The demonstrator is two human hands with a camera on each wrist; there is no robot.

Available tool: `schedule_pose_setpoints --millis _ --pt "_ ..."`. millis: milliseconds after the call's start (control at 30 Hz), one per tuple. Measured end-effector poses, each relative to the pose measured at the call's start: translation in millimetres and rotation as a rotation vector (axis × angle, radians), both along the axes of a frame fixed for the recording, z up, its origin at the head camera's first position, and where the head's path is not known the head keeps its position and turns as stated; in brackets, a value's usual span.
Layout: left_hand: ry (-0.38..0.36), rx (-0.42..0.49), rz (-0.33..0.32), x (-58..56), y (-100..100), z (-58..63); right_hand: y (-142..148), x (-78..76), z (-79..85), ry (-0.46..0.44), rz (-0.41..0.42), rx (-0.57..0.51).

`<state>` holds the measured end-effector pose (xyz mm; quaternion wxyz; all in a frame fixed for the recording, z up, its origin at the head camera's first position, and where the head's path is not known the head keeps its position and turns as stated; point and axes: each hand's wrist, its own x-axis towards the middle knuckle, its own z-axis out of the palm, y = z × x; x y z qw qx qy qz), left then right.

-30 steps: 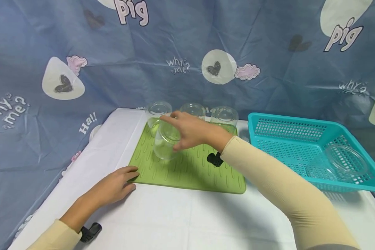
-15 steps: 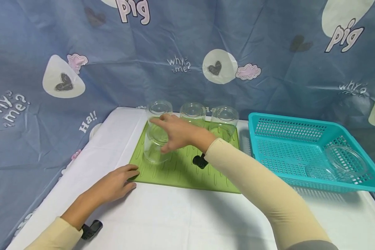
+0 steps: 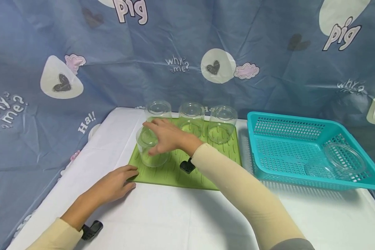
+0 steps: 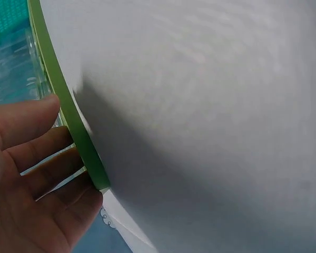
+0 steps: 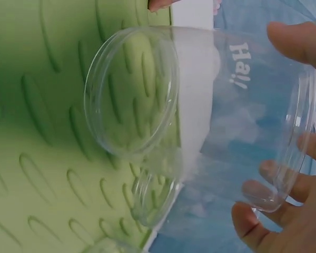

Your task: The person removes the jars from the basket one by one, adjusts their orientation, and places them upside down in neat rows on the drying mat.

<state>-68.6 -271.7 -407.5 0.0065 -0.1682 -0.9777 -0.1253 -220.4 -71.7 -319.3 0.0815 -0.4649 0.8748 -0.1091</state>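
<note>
My right hand (image 3: 166,137) holds a clear cup (image 3: 154,160) upside down over the left front part of a green ribbed mat (image 3: 172,177). In the right wrist view the thumb and fingers are around the base of the cup (image 5: 226,105), and its rim faces the mat; whether the rim touches the mat I cannot tell. My left hand (image 3: 114,184) rests at the mat's front left corner with its fingertips on the edge. Behind the right hand, three more upturned clear cups stand along the back: a left one (image 3: 157,110), a middle one (image 3: 191,119) and a right one (image 3: 222,125).
A turquoise plastic basket (image 3: 287,119) stands right of the mat, with another clear cup (image 3: 320,169) lying inside it. White cloth (image 3: 175,218) covers the table. A printed blue curtain (image 3: 143,80) hangs close behind the cups.
My right hand has carried the clear cup to the left and slightly toward me, to the mat's left side. The back right cup is now fully uncovered. The left hand has stayed put.
</note>
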Motion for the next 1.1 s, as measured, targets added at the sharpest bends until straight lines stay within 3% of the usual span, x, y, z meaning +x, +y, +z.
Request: schedule_pose_setpoints --millis 233,467,700,1100 --pt "0.06 -0.018 -0.021 -3.1 -0.5 1.0 -5.7 -2.8 -5.3 -0.079 -0.034 -0.079" --pt "0.062 -0.026 -0.02 -5.5 -0.7 -2.1 -10.3 -0.4 -24.1 -0.151 -0.079 -0.201" --pt "0.092 -0.016 -0.02 -7.2 -2.4 0.0 -10.2 0.9 -31.5 -0.103 -0.096 -0.247" --pt "0.016 -0.015 -0.017 -6.5 -1.7 3.7 2.9 6.4 -25.6 -0.01 -0.03 -0.275"
